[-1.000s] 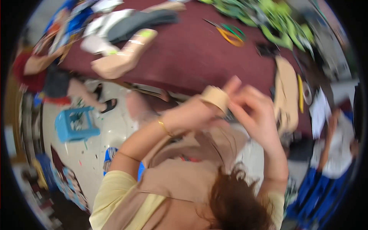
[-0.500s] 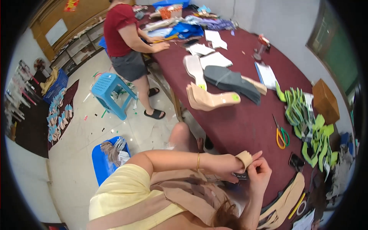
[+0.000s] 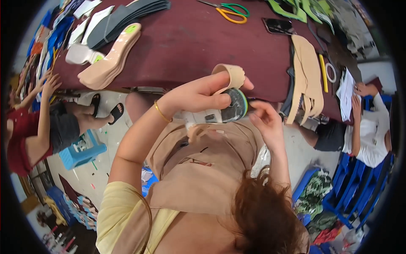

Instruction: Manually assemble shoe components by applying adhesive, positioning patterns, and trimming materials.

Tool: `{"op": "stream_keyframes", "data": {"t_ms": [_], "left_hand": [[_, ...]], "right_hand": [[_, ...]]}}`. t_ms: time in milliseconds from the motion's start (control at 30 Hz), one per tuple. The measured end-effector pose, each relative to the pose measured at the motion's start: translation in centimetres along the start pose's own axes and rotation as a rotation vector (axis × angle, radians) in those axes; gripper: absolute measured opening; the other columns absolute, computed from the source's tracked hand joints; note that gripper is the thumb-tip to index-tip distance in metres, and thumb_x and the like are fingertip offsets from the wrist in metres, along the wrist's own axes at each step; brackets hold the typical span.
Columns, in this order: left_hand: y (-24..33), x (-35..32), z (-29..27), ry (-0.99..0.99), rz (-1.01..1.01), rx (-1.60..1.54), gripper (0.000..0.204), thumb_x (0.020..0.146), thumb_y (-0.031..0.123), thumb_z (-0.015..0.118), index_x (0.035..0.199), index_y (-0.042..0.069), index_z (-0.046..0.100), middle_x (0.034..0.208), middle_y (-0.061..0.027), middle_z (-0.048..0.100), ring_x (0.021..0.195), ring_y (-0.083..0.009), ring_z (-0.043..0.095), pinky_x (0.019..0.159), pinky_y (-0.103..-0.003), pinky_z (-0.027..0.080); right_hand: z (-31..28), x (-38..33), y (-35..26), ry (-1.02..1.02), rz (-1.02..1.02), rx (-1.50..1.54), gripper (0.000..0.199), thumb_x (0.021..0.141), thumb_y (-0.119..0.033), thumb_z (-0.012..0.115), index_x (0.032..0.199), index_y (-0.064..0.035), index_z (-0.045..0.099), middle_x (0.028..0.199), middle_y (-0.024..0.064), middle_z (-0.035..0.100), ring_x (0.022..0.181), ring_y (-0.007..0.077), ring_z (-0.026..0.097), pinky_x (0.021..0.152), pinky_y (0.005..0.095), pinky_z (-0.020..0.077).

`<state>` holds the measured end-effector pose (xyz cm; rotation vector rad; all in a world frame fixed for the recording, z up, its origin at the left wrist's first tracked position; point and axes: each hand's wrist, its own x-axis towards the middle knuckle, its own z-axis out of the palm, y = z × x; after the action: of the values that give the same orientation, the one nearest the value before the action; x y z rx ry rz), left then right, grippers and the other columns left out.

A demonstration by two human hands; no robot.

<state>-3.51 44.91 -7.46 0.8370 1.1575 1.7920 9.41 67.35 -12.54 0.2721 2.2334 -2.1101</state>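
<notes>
My left hand (image 3: 207, 95) is closed round a shoe-shaped piece (image 3: 235, 106) with a dark, scuffed, rounded end and a green, blue and yellow rim. Its thumb presses on top of that end. A beige strap (image 3: 228, 73) loops over the fingers of the same hand. White and beige parts of the piece show below my left wrist, partly hidden. Beside the rounded end, my right hand (image 3: 267, 120) is open with its fingers loosely bent and apart, seemingly holding nothing. Both hands are over my lap at the table's near edge.
On the maroon table (image 3: 182, 42) lie beige insoles (image 3: 112, 59), dark grey soles (image 3: 124, 21), scissors (image 3: 230, 12), a phone (image 3: 278, 26), beige cut pieces (image 3: 308, 76) and a tape roll (image 3: 330, 73). One person (image 3: 34, 127) is at the left, another (image 3: 368, 122) at the right.
My view has swung right and down, so the table now runs across the top. My right hand has come away from the strap. The piece's dark rounded end now shows plainly.
</notes>
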Motion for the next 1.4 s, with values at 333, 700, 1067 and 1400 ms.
{"op": "stream_keyframes", "data": {"t_ms": [333, 700, 1067, 1400], "left_hand": [[-1.2, 2.2, 1.2, -0.298, -0.109, 0.208, 0.034, 0.096, 0.033, 0.047, 0.110, 0.003, 0.053, 0.093, -0.0013, 0.054, 0.086, -0.0091, 0.047, 0.076, -0.027, 0.042], [-4.8, 6.5, 5.8, -0.104, 0.047, 0.028, 0.047, 0.086, 0.041, 0.061, 0.109, 0.000, 0.055, 0.095, -0.0042, 0.055, 0.090, -0.0099, 0.051, 0.080, -0.026, 0.042], [-1.2, 5.5, 6.7, 0.433, 0.348, 0.777, 0.013, 0.076, 0.002, 0.068, 0.089, 0.003, 0.067, 0.080, -0.0078, 0.065, 0.067, -0.0174, 0.063, 0.059, -0.026, 0.049], [1.2, 4.5, 4.8, 0.233, 0.369, 0.987, 0.009, 0.073, 0.002, 0.066, 0.082, 0.004, 0.066, 0.075, -0.0061, 0.064, 0.062, -0.0201, 0.061, 0.054, -0.027, 0.048]], "right_hand": [[1.7, 1.0, -7.1, -0.098, -0.082, 0.428, 0.034, 0.092, -0.030, 0.056, 0.104, 0.0009, 0.062, 0.108, 0.0050, 0.058, 0.102, 0.0142, 0.054, 0.087, 0.0299, 0.0416], [-1.3, -2.1, -7.9, 0.286, -0.086, 0.430, 0.021, 0.089, -0.016, 0.061, 0.099, 0.0016, 0.064, 0.090, 0.0047, 0.066, 0.084, 0.0082, 0.058, 0.078, 0.0234, 0.0435], [-0.8, -0.9, -8.3, 0.279, -0.130, 0.170, 0.024, 0.091, -0.021, 0.060, 0.095, 0.0019, 0.066, 0.089, 0.0029, 0.065, 0.082, 0.0071, 0.055, 0.078, 0.0220, 0.0416], [-0.3, 0.7, -8.9, 0.128, -0.195, -0.001, 0.024, 0.090, -0.020, 0.060, 0.087, 0.0020, 0.067, 0.087, 0.0027, 0.061, 0.085, 0.0088, 0.052, 0.074, 0.0229, 0.0415]]}}
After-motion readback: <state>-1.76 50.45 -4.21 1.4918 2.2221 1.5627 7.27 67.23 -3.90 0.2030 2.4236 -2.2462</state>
